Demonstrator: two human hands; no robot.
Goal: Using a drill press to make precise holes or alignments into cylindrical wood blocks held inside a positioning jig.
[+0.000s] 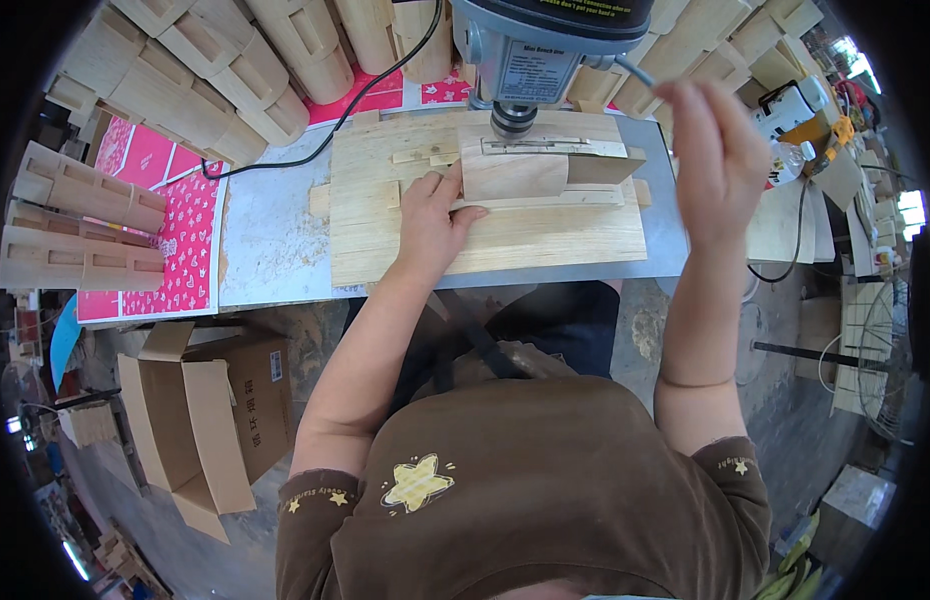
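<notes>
A grey-blue bench drill press (530, 60) stands at the far middle of the work table, its chuck (513, 120) over a pale curved wooden piece (513, 176). That piece lies in a wooden jig (585, 198) on a wide board (415, 245). My left hand (433, 215) grips the left end of the piece, thumb on the near side and fingers behind. To the right of the drill press, my right hand (713, 150) is raised and closed at the end of the feed lever (635, 70); the hand hides the lever's tip.
Stacks of wooden pieces with cut recesses (225, 70) line the table's back and left, on pink patterned sheeting (185, 240). A black cable (360, 95) crosses the back left. An open cardboard box (235, 400) sits on the floor at left; a plastic bottle (788, 160) stands at right.
</notes>
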